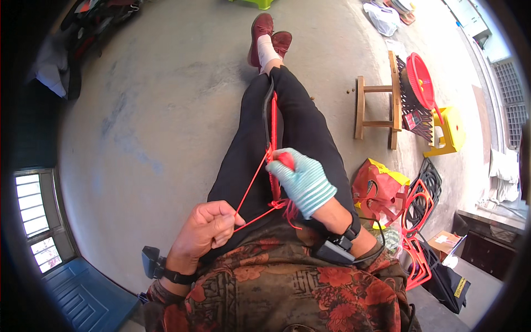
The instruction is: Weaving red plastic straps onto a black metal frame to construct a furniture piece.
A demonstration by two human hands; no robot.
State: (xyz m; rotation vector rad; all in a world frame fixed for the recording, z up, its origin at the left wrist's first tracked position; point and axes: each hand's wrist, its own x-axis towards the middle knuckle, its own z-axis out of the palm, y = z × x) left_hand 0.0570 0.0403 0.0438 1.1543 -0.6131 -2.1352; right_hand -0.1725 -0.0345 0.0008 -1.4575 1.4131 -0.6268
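Across my lap, pointing away from me, lies a long narrow red piece (274, 124) with cord wound along it and a black strip (266, 119) at its left side. My left hand (206, 227) is bare and closed, pinching a thin red cord (253, 181) that runs taut to the piece in two strands. In a striped glove, my right hand (304, 182) is closed round a red handle (286, 160) beside the piece; the tool's working end is hidden. Loose red cord ends (291, 214) hang below the right hand, near my waist.
To the right stand a wooden stool (376, 124), a red plastic basket (420, 80) and a yellow stool (452, 133). Nearer are a red and yellow bag (381, 191), red frames (416, 260) and black coils (430, 185). A blue panel (86, 296) is at the lower left.
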